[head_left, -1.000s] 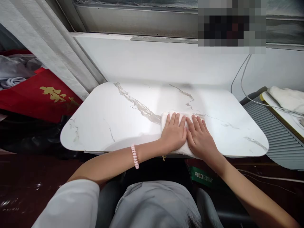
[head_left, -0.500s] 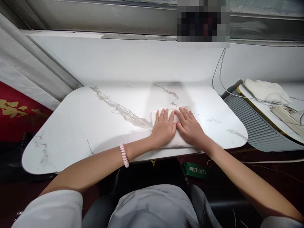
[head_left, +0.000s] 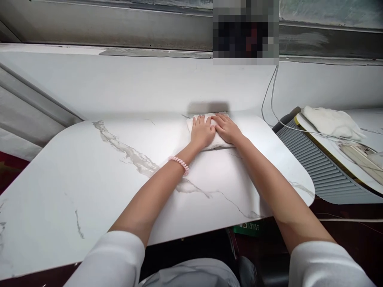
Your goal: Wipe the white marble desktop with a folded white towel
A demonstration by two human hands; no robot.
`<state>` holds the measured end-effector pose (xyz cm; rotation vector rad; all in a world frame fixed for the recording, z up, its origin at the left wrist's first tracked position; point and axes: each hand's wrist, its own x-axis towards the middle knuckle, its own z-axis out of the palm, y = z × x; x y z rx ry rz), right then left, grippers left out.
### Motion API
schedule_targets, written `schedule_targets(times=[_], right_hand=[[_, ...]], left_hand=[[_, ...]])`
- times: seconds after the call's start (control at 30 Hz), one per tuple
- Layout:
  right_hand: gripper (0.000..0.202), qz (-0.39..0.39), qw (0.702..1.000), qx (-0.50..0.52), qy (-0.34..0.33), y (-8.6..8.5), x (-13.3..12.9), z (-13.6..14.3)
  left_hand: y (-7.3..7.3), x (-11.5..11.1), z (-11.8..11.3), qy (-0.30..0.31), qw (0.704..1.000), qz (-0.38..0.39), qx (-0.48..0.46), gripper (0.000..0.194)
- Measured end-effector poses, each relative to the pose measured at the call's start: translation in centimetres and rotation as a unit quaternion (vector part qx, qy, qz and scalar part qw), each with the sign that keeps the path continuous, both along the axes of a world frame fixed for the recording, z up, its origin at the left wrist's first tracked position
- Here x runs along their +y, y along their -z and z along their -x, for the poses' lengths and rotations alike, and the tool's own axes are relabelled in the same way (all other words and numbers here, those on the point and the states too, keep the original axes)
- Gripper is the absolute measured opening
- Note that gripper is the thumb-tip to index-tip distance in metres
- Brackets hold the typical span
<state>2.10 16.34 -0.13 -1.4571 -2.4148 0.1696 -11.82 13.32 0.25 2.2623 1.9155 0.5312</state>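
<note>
A folded white cloth [head_left: 220, 142] lies at the far edge of the white marble-patterned table [head_left: 125, 207], close to the wall. My left hand [head_left: 203, 132] rests flat on the cloth's left part, fingers spread and pointing away from me; a pink coil band [head_left: 179, 162] is round that wrist. On the cloth's right part lies my right hand [head_left: 226, 128], palm down with fingers stretched out, its thumb side touching or nearly touching my left hand. Both palms are hidden.
To the right stands a second table [head_left: 368, 171] with a ribbed grey side, bearing another white cloth [head_left: 332, 121] and a power strip [head_left: 363, 157]. Thin cables [head_left: 272, 95] hang down the wall. A green box [head_left: 247, 228] is below the table's front edge.
Both hands and the cloth have moved away from me, from the table's near edge to its far edge by the wall. The camera view has also shifted.
</note>
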Motion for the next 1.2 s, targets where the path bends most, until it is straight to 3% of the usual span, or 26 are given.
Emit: schedule_targets(times=[0.27,0.4,0.53,0.7,0.97,1.1,1.2], right_hand=[[0.053,-0.009,1.000,-0.003,0.011,-0.3,2.3,-1.2],[0.054,-0.007,1.000,-0.003,0.019,-0.3,1.7,-1.4],[0.055,-0.005,1.000,-0.022,0.017,-0.1,-0.4,-2.1],[0.055,-0.012,0.998,-0.065,0.016,0.3,-5.5,-4.6],[0.057,-0.014,0.998,-0.043,0.050,0.5,-18.8,-8.9],[0.058,-0.012,0.994,-0.042,0.095,0.3,-23.4,-10.7],[0.060,-0.019,0.988,-0.058,0.139,0.5,-25.3,-12.1]], left_hand=[[0.2,2.5,-1.9,-0.013,0.999,-0.027,0.014,0.050],[0.1,1.6,-2.5,-0.023,0.999,-0.026,0.009,0.051],[0.2,-0.6,-3.2,-0.018,1.000,-0.014,0.002,0.052],[0.1,-5.9,-4.5,0.021,1.000,0.007,0.009,0.055],[-0.8,-16.3,-6.5,0.160,0.983,0.082,-0.026,0.061],[-1.1,-19.2,-7.9,0.218,0.967,0.112,-0.068,0.062],[-1.2,-20.2,-9.0,0.253,0.955,0.119,-0.099,0.063]])
